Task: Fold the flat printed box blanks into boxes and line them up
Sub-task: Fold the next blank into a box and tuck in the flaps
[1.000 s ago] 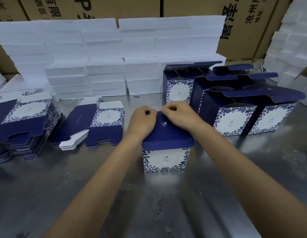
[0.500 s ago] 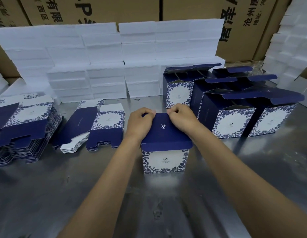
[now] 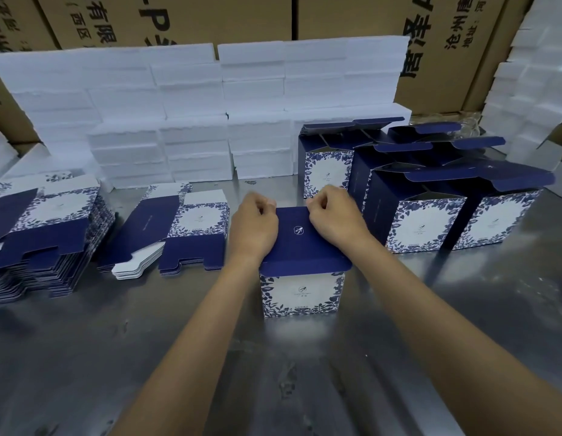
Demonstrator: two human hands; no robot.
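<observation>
A folded blue-and-white printed box (image 3: 301,292) stands on the metal table (image 3: 147,357) in the middle, its dark blue lid panel (image 3: 305,243) folded over the top. My left hand (image 3: 253,229) grips the lid's far left corner with curled fingers. My right hand (image 3: 333,220) grips the far right corner the same way. Several folded boxes (image 3: 424,221) with raised lids stand in rows to the right. A small stack of flat blanks (image 3: 185,234) lies to the left, and a taller stack (image 3: 43,237) lies at the far left.
White foam blocks (image 3: 191,121) are piled along the back of the table and at the right (image 3: 537,89). Brown cartons (image 3: 352,17) with printed characters stand behind them.
Both hands stay on the lid's far corners, with only small shifts of the fingers. The box has not moved on the table.
</observation>
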